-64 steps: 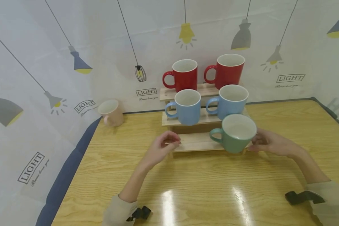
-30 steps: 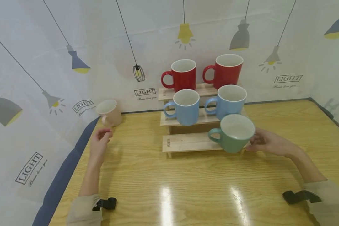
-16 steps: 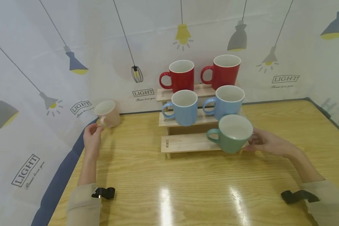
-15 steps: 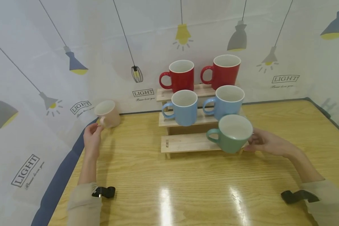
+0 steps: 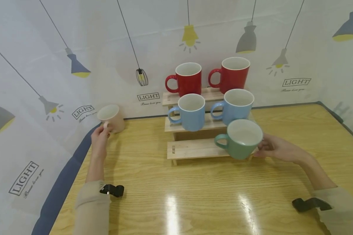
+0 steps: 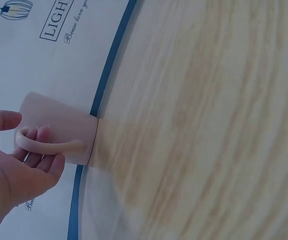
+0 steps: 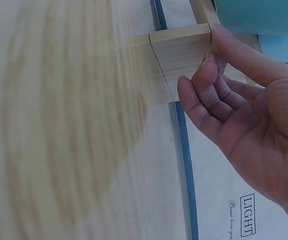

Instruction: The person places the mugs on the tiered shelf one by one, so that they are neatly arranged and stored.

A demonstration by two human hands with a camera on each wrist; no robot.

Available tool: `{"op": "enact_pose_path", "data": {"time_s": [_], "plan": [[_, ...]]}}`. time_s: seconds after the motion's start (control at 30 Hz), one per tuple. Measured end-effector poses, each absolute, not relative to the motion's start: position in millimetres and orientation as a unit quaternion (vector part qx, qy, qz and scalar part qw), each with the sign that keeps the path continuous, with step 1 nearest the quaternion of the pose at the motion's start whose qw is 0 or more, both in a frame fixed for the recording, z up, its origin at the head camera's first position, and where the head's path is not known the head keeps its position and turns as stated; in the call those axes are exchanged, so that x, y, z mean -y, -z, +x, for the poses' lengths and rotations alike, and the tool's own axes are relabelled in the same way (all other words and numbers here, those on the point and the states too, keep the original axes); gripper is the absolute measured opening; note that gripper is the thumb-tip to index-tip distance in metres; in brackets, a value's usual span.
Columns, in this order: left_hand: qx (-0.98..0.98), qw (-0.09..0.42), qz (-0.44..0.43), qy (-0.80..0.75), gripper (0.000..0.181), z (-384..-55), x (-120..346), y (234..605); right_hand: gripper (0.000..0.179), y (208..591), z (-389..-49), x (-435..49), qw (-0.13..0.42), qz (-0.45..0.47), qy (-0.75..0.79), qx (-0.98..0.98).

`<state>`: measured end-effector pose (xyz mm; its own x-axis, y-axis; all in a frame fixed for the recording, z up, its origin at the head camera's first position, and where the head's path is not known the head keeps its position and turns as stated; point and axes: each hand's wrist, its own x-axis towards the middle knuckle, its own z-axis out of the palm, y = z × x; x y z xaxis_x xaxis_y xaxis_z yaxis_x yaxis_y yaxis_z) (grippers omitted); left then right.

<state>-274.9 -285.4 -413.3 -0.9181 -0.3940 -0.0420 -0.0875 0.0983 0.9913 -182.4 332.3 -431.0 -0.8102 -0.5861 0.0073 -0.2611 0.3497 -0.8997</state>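
A pale pink mug (image 5: 116,122) stands upright at the table's back left corner. My left hand (image 5: 99,140) holds its handle; in the left wrist view, several fingers pass through the handle (image 6: 48,148), and the thumb lies apart from it. On the right, my right hand (image 5: 277,150) is at the end of a three-step wooden rack (image 5: 194,149). Its thumb touches the lowest step's end in the right wrist view, the other fingers loosely curled and gripping nothing. Just beside this hand, a green mug (image 5: 242,147) sits on that step, handle to the left.
Two blue mugs (image 5: 192,118) stand on the middle step and two red mugs (image 5: 189,83) on the top one, handles leftward. A lamp-print cloth (image 5: 106,49) hangs behind the wooden table (image 5: 141,182). The lowest step's left part is bare.
My left hand has gone from the rack's left end to the pink mug and taken its handle. The right hand has stayed at the rack. The mugs stand as before.
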Motion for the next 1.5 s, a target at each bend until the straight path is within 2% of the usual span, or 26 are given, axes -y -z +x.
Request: {"op": "enact_pose_path", "data": {"time_s": [0.13, 0.5, 0.73, 0.9, 1.17, 1.3, 1.5], "plan": [[0.722, 0.112, 0.162, 0.663, 0.023, -280.6, 281.8, 413.6, 0.064, 431.5, -182.3, -332.7, 0.160, -0.265, 0.506, -0.805], [0.717, 0.115, 0.184, 0.663, 0.020, -288.5, 279.3, 413.2, 0.060, 432.1, -182.0, -333.4, 0.153, -0.262, 0.504, -0.808], [0.709, 0.143, 0.178, 0.667, 0.014, -290.5, 278.6, 415.9, 0.056, 430.2, -180.4, -331.7, 0.152, -0.257, 0.505, -0.810], [0.716, 0.157, 0.175, 0.658, 0.016, -292.8, 277.1, 421.3, 0.054, 430.5, -180.2, -331.5, 0.152, -0.249, 0.503, -0.814], [0.725, 0.142, 0.198, 0.645, 0.028, -291.2, 279.2, 425.3, 0.055, 430.3, -180.7, -331.8, 0.155, -0.254, 0.503, -0.811], [0.713, 0.162, 0.211, 0.648, 0.031, -288.6, 279.7, 427.5, 0.055, 430.7, -181.1, -332.1, 0.155, -0.256, 0.503, -0.811], [0.660, 0.225, 0.191, 0.691, 0.032, -288.3, 280.3, 428.6, 0.057, 431.3, -181.1, -332.8, 0.155, -0.254, 0.504, -0.811]]}}
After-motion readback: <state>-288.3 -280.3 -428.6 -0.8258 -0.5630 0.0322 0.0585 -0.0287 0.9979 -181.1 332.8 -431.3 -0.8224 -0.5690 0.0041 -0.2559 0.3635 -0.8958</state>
